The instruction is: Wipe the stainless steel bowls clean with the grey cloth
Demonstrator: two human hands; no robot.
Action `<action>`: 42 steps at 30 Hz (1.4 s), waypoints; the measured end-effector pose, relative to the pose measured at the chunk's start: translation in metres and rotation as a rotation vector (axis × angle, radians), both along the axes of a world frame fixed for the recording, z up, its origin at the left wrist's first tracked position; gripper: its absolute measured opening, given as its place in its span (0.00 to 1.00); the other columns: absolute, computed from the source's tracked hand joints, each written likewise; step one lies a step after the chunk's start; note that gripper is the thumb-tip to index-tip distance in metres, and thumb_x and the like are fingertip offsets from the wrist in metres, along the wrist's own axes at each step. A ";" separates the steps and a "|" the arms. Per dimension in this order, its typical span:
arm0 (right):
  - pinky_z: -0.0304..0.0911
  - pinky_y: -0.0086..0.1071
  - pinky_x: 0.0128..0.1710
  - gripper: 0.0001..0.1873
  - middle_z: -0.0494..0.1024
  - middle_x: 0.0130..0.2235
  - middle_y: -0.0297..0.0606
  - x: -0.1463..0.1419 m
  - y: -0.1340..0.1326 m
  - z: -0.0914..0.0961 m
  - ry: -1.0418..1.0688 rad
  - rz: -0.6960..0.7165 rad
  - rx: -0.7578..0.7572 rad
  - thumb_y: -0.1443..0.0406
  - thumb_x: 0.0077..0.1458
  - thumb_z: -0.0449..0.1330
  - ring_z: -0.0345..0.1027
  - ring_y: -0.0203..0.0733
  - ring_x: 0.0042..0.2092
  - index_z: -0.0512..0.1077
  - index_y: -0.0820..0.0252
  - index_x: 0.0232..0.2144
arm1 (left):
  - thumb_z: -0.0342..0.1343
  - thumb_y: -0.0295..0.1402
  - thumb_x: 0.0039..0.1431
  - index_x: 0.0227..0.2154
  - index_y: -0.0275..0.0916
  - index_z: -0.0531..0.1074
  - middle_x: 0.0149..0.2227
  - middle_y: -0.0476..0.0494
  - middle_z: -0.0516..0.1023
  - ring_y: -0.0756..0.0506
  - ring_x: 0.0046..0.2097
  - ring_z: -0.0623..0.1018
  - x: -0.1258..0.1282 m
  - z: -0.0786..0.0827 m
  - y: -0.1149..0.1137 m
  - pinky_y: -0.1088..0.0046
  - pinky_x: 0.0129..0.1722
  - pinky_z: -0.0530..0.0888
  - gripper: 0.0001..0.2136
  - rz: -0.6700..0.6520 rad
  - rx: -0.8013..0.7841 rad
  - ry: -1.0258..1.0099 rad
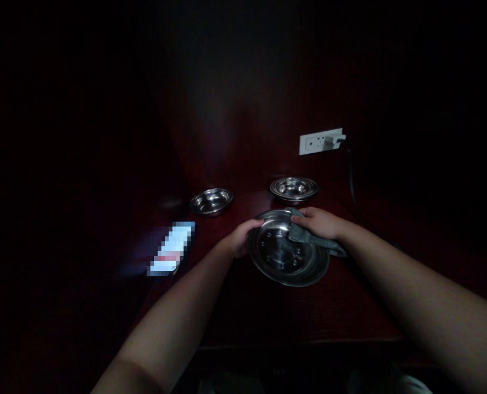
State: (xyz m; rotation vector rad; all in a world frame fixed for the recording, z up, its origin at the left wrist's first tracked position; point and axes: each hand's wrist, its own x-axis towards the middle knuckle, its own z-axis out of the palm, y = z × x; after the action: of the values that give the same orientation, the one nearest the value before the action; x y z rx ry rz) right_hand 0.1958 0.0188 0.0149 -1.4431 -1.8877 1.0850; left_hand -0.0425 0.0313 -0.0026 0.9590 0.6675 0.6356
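A shiny metal bowl (282,257) is held tilted above the dark red table, its inside facing me. My left hand (242,236) grips its left rim, the thumb over the edge and the other fingers hidden behind. Against the upper right rim, my right hand (315,221) is closed on a grey-green cloth (309,238). Part of the cloth lies over the inside of the bowl and part hangs past its right edge.
Behind the held bowl stand a stack of metal bowls (294,190) and, further left, another metal bowl (211,202). A lit phone screen (172,249) glows at left. On the wall, a socket panel (320,141) holds a plug with a hanging cable (351,180). The table (301,323) ends near me.
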 end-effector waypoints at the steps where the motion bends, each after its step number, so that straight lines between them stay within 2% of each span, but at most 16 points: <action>1: 0.67 0.32 0.35 0.17 0.81 0.35 0.40 0.000 0.000 0.000 -0.010 -0.002 0.007 0.56 0.57 0.52 0.74 0.42 0.34 0.74 0.61 0.37 | 0.54 0.40 0.52 0.34 0.32 0.77 0.26 0.40 0.80 0.42 0.30 0.78 0.000 -0.001 0.000 0.66 0.38 0.70 0.15 -0.005 -0.007 0.009; 9: 0.67 0.32 0.35 0.18 0.81 0.35 0.40 0.000 0.000 0.001 -0.063 -0.034 0.036 0.56 0.57 0.52 0.74 0.42 0.34 0.74 0.62 0.38 | 0.55 0.41 0.52 0.36 0.33 0.77 0.29 0.39 0.81 0.40 0.35 0.79 0.001 -0.001 0.001 0.64 0.42 0.70 0.16 -0.041 0.007 -0.007; 32: 0.67 0.32 0.35 0.17 0.81 0.35 0.41 -0.002 -0.003 0.006 -0.105 -0.048 0.069 0.56 0.57 0.52 0.74 0.42 0.35 0.74 0.62 0.37 | 0.53 0.41 0.54 0.33 0.32 0.77 0.28 0.39 0.80 0.44 0.31 0.78 0.005 0.000 0.001 0.68 0.40 0.69 0.16 -0.045 -0.055 -0.014; 42: 0.67 0.32 0.35 0.17 0.80 0.35 0.40 -0.001 -0.001 0.003 -0.070 -0.061 0.065 0.57 0.56 0.53 0.74 0.42 0.34 0.75 0.62 0.37 | 0.52 0.42 0.56 0.35 0.32 0.76 0.30 0.39 0.81 0.44 0.33 0.78 0.005 0.001 0.000 0.68 0.41 0.69 0.17 -0.035 -0.018 -0.015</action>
State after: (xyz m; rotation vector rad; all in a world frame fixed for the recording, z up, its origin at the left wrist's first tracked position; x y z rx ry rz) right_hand 0.1943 0.0177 0.0178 -1.5099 -1.8962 0.9471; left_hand -0.0374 0.0314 -0.0013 0.9467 0.6407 0.6050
